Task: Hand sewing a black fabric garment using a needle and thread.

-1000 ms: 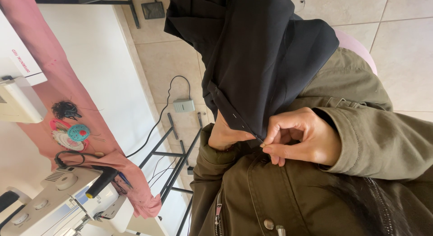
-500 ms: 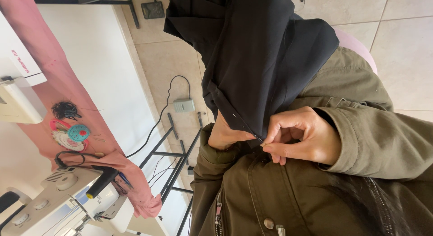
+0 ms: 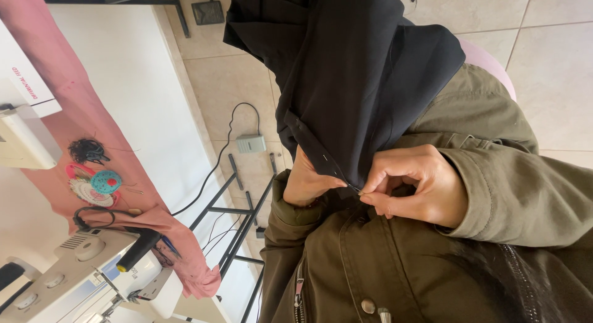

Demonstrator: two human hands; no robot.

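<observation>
A black cloth (image 3: 358,82) hangs in front of me over my olive-green jacket (image 3: 370,267). My left hand (image 3: 309,182) grips the cloth's folded edge from behind and is half hidden by it. My right hand (image 3: 415,188) pinches a thin metal pin or needle (image 3: 353,188) at the lower corner of that edge, thumb and forefinger closed on it. A line of small stitches or pins runs up the folded edge (image 3: 315,151). The two hands sit close together, almost touching.
At the left is a white table (image 3: 123,82) with a pink cloth (image 3: 68,107) draped over it, a round multicoloured pincushion (image 3: 99,184), a tangle of black thread (image 3: 88,150) and a white sewing machine (image 3: 68,273). A cable and grey adapter (image 3: 251,142) lie on the tiled floor.
</observation>
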